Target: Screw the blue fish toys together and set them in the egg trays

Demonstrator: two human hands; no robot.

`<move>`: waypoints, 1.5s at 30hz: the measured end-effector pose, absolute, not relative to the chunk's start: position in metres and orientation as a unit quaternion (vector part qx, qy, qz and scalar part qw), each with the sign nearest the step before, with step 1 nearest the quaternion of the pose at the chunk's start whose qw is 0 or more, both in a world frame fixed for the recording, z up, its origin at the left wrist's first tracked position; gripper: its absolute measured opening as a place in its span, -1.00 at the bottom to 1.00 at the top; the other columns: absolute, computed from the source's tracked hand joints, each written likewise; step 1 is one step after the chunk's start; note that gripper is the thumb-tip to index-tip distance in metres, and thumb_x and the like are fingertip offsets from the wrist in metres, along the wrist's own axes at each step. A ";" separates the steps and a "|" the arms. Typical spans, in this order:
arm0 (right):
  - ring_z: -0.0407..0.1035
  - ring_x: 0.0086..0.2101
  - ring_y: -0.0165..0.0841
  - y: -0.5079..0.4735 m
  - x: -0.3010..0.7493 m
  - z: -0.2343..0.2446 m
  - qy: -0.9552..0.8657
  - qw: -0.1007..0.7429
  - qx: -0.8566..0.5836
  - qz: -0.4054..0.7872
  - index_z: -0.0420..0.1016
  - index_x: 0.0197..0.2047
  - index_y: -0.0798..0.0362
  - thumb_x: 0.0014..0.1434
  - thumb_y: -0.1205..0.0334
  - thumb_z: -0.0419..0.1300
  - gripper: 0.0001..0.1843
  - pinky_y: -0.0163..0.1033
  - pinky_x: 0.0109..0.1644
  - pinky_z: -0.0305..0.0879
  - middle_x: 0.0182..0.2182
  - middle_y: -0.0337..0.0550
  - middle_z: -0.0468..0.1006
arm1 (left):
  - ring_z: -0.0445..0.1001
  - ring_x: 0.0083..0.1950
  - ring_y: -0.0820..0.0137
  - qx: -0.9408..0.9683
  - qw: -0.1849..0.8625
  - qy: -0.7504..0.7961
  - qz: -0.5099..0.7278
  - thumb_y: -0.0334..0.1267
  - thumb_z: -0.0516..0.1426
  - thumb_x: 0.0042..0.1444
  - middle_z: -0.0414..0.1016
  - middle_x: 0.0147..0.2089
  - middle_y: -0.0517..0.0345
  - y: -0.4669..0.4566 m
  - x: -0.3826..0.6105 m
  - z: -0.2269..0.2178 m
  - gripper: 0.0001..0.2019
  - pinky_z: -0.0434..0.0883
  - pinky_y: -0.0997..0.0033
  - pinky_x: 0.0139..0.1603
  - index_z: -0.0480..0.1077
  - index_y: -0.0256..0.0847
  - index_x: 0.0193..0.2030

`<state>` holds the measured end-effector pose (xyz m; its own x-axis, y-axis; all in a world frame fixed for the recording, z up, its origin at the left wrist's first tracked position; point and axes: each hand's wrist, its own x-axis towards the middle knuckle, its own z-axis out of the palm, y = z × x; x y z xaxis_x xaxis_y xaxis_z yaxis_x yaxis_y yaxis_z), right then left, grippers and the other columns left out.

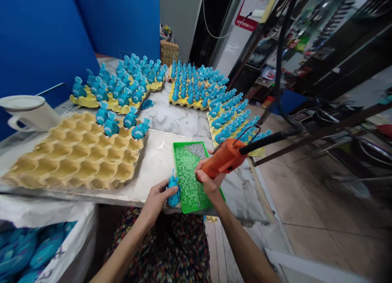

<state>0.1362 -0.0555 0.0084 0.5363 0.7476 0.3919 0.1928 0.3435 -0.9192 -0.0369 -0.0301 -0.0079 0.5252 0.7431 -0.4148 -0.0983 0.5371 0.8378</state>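
My left hand (159, 199) holds a small blue plastic toy figure (174, 193) at the table's front edge, fingers closed round its side. In my right hand (211, 183) is an orange electric screwdriver (223, 158), hung from above by a wire hook, with a black cable at its back end. Its tip points down and left over a green perforated tray (176, 154); the tip itself is hidden by my hand. Small silver screws (196, 150) are heaped at the tray's far end, and many sit in its holes. The toy is beside the tray's left rim.
A yellow egg-carton tray (79, 152) at left carries several blue toys (111, 124) at its far corner. More loaded cartons (186, 99) stand at the back and right. A lidded white mug (29, 113) stands far left; a white sack (82, 230) of blue parts is below.
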 end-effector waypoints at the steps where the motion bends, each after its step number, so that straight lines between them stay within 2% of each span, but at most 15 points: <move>1: 0.31 -0.53 -0.39 -0.056 0.136 0.008 -0.438 0.690 -0.542 0.196 0.42 -0.40 0.04 -0.05 0.22 0.29 -0.86 -0.24 -0.42 0.30 -0.53 -0.28 0.44 | 0.48 -0.20 0.26 0.396 0.779 0.404 0.269 -0.04 0.35 -0.15 0.60 -0.23 0.10 -0.030 -0.037 -0.007 -0.58 0.42 0.33 -0.12 0.59 -0.24 -0.16; 7: 0.32 -0.54 -0.37 -0.055 0.134 0.021 -0.423 0.710 -0.539 0.164 0.42 -0.44 0.05 -0.09 0.23 0.30 -0.86 -0.22 -0.44 0.31 -0.54 -0.26 0.45 | 0.45 -0.30 0.32 0.380 0.788 0.403 0.268 -0.02 0.37 -0.19 0.58 -0.28 0.12 -0.031 -0.036 -0.007 -0.56 0.42 0.40 -0.27 0.59 -0.24 -0.18; 10: 0.32 -0.55 -0.37 -0.053 0.125 0.038 -0.410 0.738 -0.513 0.156 0.41 -0.37 0.03 -0.11 0.26 0.32 -0.80 -0.20 -0.43 0.32 -0.53 -0.28 0.46 | 0.45 -0.33 0.33 0.370 0.791 0.404 0.274 -0.03 0.37 -0.20 0.58 -0.28 0.12 -0.032 -0.035 -0.009 -0.52 0.42 0.40 -0.29 0.57 -0.24 -0.14; 13: 0.32 -0.56 -0.37 -0.051 0.109 0.052 -0.417 0.763 -0.458 0.186 0.39 -0.27 0.00 -0.07 0.26 0.29 -0.76 -0.20 -0.44 0.32 -0.52 -0.30 0.47 | 0.44 -0.37 0.35 0.363 0.789 0.408 0.282 -0.03 0.37 -0.21 0.57 -0.32 0.15 -0.034 -0.032 -0.010 -0.48 0.41 0.40 -0.31 0.56 -0.24 -0.08; 16: 0.31 -0.57 -0.37 -0.048 0.092 0.059 -0.460 0.747 -0.417 0.238 0.39 -0.31 -0.02 -0.02 0.23 0.25 -0.84 -0.20 -0.49 0.30 -0.53 -0.29 0.45 | 0.42 -0.39 0.35 0.366 0.782 0.410 0.294 -0.04 0.36 -0.23 0.53 -0.39 0.20 -0.034 -0.031 -0.010 -0.48 0.39 0.42 -0.34 0.56 -0.24 -0.10; 21: 0.31 -0.55 -0.39 -0.042 0.081 0.056 -0.482 0.745 -0.374 0.270 0.37 -0.14 -0.04 0.00 0.31 0.27 -0.69 -0.21 -0.48 0.32 -0.46 -0.31 0.44 | 0.36 -0.41 0.38 0.391 0.768 0.411 0.297 -0.10 0.32 -0.20 0.45 -0.47 0.24 -0.034 -0.032 -0.011 -0.57 0.33 0.45 -0.37 0.56 -0.27 -0.16; 28: 0.31 -0.52 -0.39 -0.037 0.079 0.044 -0.489 0.732 -0.390 0.270 0.30 -0.06 -0.04 0.00 0.36 0.22 -0.60 -0.21 -0.43 0.31 -0.47 -0.33 0.43 | 0.29 -0.44 0.43 0.398 0.766 0.404 0.301 -0.12 0.30 -0.20 0.45 -0.46 0.25 -0.032 -0.032 -0.010 -0.59 0.26 0.47 -0.40 0.57 -0.28 -0.18; 30: 0.31 -0.53 -0.41 -0.037 0.077 0.042 -0.494 0.720 -0.406 0.271 0.32 -0.12 -0.03 -0.02 0.36 0.21 -0.65 -0.24 -0.45 0.29 -0.48 -0.34 0.42 | 0.28 -0.44 0.43 0.405 0.761 0.404 0.305 -0.10 0.29 -0.19 0.43 -0.47 0.25 -0.032 -0.032 -0.008 -0.62 0.26 0.48 -0.40 0.58 -0.28 -0.23; 33: 0.29 -0.55 -0.41 -0.036 0.074 0.040 -0.494 0.708 -0.426 0.270 0.34 -0.30 -0.01 -0.06 0.29 0.22 -0.80 -0.25 -0.47 0.28 -0.51 -0.33 0.41 | 0.15 -0.55 0.50 0.411 0.754 0.427 0.283 -0.07 0.27 -0.16 0.31 -0.58 0.30 -0.032 -0.033 -0.006 -0.67 0.14 0.50 -0.51 0.56 -0.28 -0.32; 36: 0.26 -0.57 -0.41 -0.034 0.071 0.037 -0.481 0.704 -0.441 0.281 0.33 -0.45 0.00 -0.07 0.24 0.22 -0.89 -0.24 -0.50 0.25 -0.56 -0.30 0.39 | 0.09 -0.60 0.53 0.409 0.755 0.432 0.275 -0.08 0.26 -0.17 0.23 -0.65 0.32 -0.031 -0.033 -0.007 -0.74 0.08 0.50 -0.55 0.49 -0.28 -0.47; 41: 0.27 -0.55 -0.42 -0.031 0.071 0.033 -0.479 0.712 -0.418 0.297 0.36 -0.46 0.02 -0.07 0.27 0.22 -0.91 -0.25 -0.49 0.23 -0.53 -0.30 0.39 | 0.11 -0.58 0.53 0.394 0.772 0.413 0.279 -0.10 0.26 -0.18 0.22 -0.65 0.31 -0.029 -0.033 -0.012 -0.75 0.08 0.50 -0.54 0.39 -0.25 -0.58; 45: 0.28 -0.56 -0.44 -0.031 0.075 0.045 -0.509 0.675 -0.412 0.340 0.40 -0.44 0.02 -0.10 0.31 0.23 -0.92 -0.26 -0.47 0.26 -0.53 -0.30 0.42 | 0.16 -0.57 0.52 0.397 0.790 0.394 0.251 -0.12 0.26 -0.18 0.29 -0.61 0.28 -0.021 -0.041 -0.009 -0.77 0.09 0.51 -0.54 0.44 -0.27 -0.50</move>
